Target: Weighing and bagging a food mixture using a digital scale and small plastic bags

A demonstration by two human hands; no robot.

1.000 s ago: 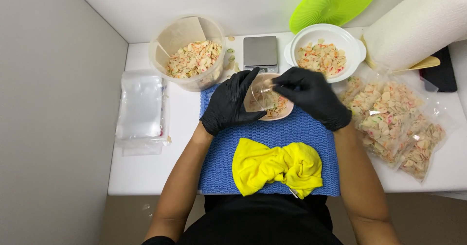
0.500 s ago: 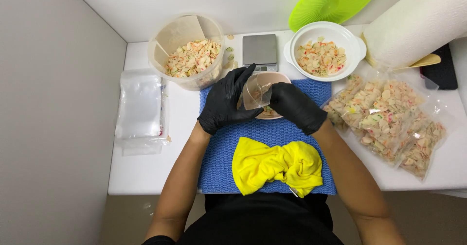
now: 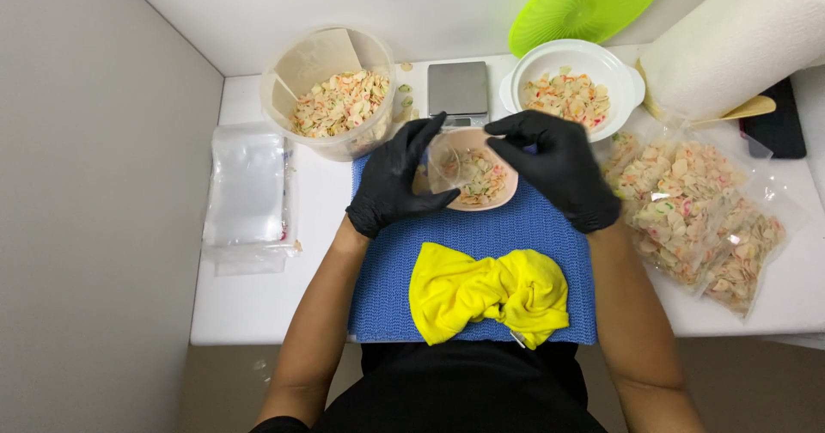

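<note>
White tabletop under you carries a blue mat [image 3: 516, 244], and everything sits around it. Your left hand [image 3: 394, 179] and right hand [image 3: 554, 165], both in black gloves, pinch a small clear bag [image 3: 449, 162] between them over a pink bowl [image 3: 490, 194] of mixed flakes at the mat's far edge. A yellow cloth [image 3: 488, 294] lies on the mat's near part. Beyond the mat stands a scale [image 3: 458, 89]; filled bags [image 3: 696, 210] lie right of it.
</note>
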